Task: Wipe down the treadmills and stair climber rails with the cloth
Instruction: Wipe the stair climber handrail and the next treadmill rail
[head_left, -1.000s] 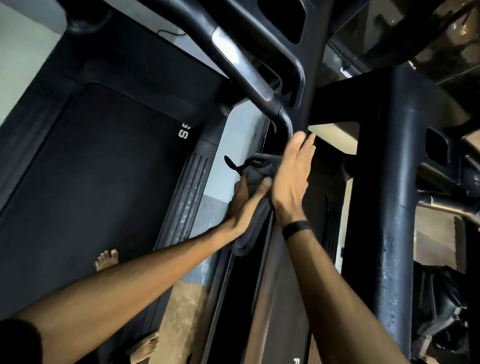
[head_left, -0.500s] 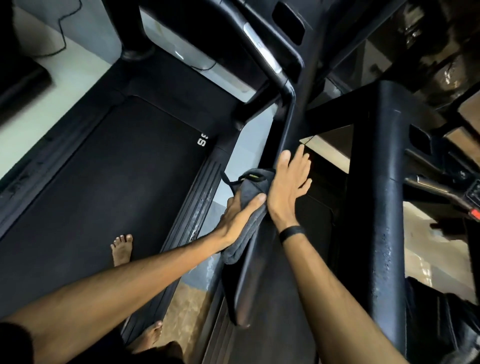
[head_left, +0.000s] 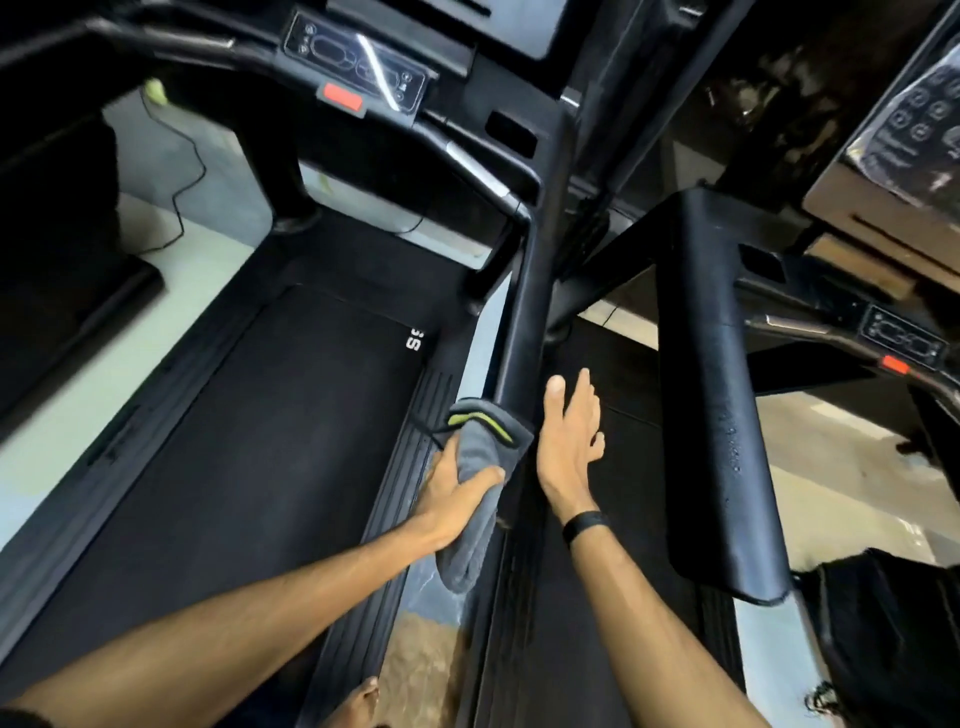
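- My left hand (head_left: 457, 499) is gripping the grey cloth (head_left: 480, 478) against the black treadmill rail (head_left: 524, 332).
- My right hand (head_left: 569, 441) is lying flat and spread just beside that rail.
- A black wristband (head_left: 584, 524) is sitting on my right wrist.

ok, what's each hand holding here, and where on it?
The left hand grips the grey cloth around its middle, thumb across the front, pressing it against the black handrail. The right hand holds nothing, fingers straight, beside the rail.

Left hand (head_left: 457, 493) gripping, right hand (head_left: 569, 441) flat.
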